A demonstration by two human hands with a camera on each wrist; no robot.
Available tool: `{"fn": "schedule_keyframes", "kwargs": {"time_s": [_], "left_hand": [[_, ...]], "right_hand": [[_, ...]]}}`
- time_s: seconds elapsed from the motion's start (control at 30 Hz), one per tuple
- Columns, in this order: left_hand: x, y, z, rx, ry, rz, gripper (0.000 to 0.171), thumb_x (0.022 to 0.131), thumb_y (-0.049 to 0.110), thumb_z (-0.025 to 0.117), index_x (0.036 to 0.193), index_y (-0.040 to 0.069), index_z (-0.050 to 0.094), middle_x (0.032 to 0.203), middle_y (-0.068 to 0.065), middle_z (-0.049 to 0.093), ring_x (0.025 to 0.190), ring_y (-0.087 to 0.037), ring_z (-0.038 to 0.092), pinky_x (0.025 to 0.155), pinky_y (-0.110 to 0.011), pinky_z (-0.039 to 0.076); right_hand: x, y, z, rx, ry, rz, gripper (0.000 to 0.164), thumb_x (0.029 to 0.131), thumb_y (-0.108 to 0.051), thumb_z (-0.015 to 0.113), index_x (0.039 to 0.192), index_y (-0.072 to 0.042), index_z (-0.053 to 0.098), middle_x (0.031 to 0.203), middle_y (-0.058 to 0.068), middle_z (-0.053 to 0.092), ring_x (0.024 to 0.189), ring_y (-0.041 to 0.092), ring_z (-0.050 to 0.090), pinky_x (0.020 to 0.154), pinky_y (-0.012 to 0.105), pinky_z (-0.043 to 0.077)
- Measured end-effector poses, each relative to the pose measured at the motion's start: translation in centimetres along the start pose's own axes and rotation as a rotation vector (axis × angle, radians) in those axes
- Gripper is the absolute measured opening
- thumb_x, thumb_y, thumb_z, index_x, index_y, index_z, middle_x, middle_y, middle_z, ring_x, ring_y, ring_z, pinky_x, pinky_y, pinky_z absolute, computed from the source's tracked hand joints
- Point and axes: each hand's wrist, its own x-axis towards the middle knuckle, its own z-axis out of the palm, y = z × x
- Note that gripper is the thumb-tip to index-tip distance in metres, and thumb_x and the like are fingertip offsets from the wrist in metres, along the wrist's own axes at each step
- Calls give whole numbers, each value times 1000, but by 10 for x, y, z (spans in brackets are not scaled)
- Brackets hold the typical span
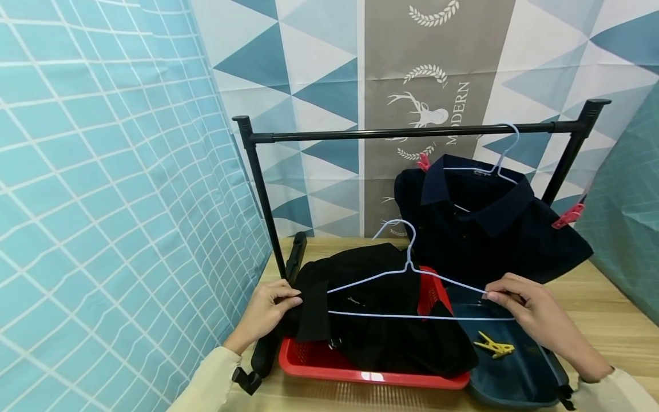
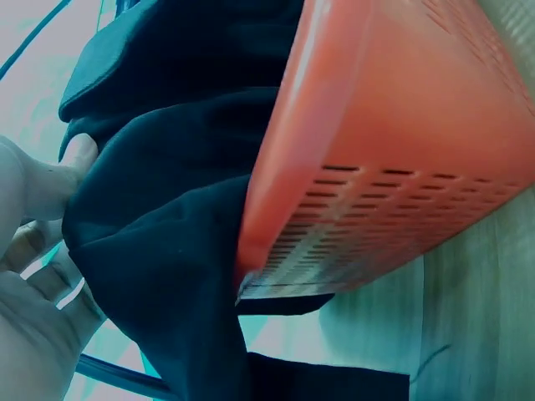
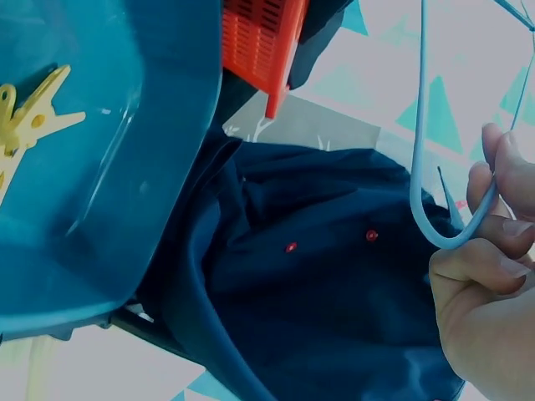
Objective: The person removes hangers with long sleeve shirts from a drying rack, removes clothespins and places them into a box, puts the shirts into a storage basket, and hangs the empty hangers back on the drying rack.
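Observation:
A pale blue wire hanger [image 1: 409,266] stands over a black garment [image 1: 381,337] heaped in a red perforated basket [image 1: 370,375]. My left hand [image 1: 270,306] pinches the black cloth at the hanger's left end, which the cloth covers. In the left wrist view, the thumb [image 2: 81,152] lies on the near face of the cloth, with the fingers partly behind it. My right hand [image 1: 530,312] grips the hanger's right end; in the right wrist view, the fingers curl round its bent wire [image 3: 456,241]. Black cloth spills over the basket's left side.
A black rail [image 1: 370,134] spans the back. From it a navy collared shirt [image 1: 479,229] hangs on another blue hanger, with red clips [image 1: 568,216] at its shoulders. A dark blue tub [image 1: 494,377] right of the basket holds a yellow clothespin [image 1: 494,345].

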Motion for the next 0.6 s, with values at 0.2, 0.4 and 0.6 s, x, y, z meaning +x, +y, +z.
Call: {"fn": "schedule_keyframes", "kwargs": {"time_s": [0.2, 0.4, 0.6], "left_hand": [[-2, -1, -3, 22, -30, -26, 14, 86, 2, 82, 96, 13, 83, 80, 16, 65, 66, -3, 55, 60, -24, 47], [-4, 0, -3, 42, -76, -55, 12, 87, 5, 82, 96, 13, 83, 79, 16, 63, 66, -4, 52, 59, -24, 45], [-8, -2, -1, 93, -137, -112, 9, 89, 7, 81, 96, 12, 83, 79, 18, 63, 65, -1, 51, 58, -24, 46]], "right_hand": [[-5, 6, -7, -16, 7, 25, 32, 88, 9, 74, 100, -21, 73, 85, -14, 58, 68, 4, 47, 58, 20, 36], [-8, 10, -12, -34, 10, 35, 31, 89, 9, 73, 100, -20, 74, 87, -13, 59, 67, 4, 46, 56, 20, 36], [-7, 10, -16, -68, 38, 30, 33, 87, 11, 74, 99, -20, 74, 86, -13, 59, 66, 3, 45, 55, 20, 35]]}}
